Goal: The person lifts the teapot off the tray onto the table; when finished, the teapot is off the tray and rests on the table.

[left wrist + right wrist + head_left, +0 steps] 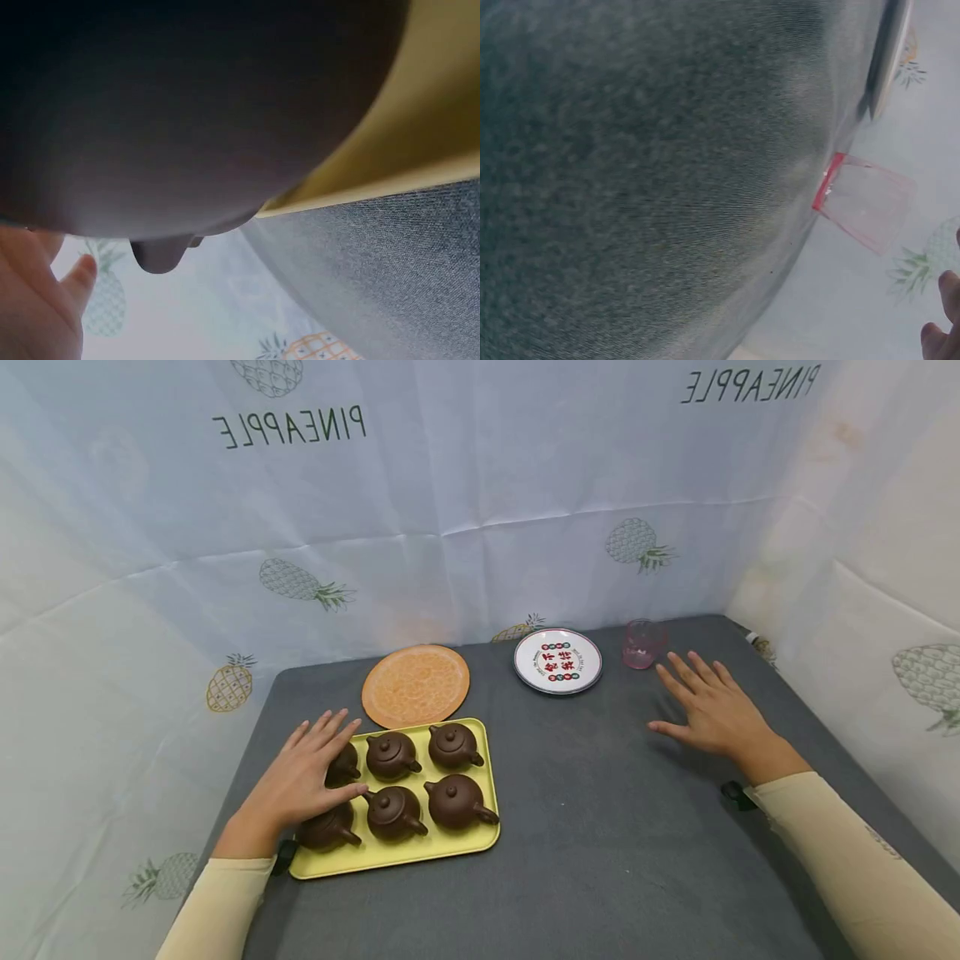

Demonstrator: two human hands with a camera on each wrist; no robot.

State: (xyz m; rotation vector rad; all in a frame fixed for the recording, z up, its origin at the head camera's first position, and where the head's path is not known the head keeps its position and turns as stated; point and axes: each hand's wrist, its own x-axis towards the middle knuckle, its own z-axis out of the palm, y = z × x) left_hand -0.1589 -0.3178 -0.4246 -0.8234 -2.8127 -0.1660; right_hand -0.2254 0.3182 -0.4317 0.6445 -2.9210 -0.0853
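Observation:
My left hand (303,772), fingers straight and spread, is over the left end of a yellow tray (390,857). Small dark brown teapots (455,802) stand on that tray in two rows; the hand partly hides the leftmost ones. Close up in the left wrist view, a dark teapot (187,112) fills the upper part beside the tray's edge (375,187). On the other side, my right hand (708,710) is spread above the grey table and holds nothing. A clear pink glass (642,647) stands just beyond its fingertips, also visible in the right wrist view.
Behind the tray lies a round orange-brown mat (416,685). A white plate (558,662) with red and green print is at the back, left of the glass. Pale pineapple-print cloth (465,568) hangs around the grey table (585,860).

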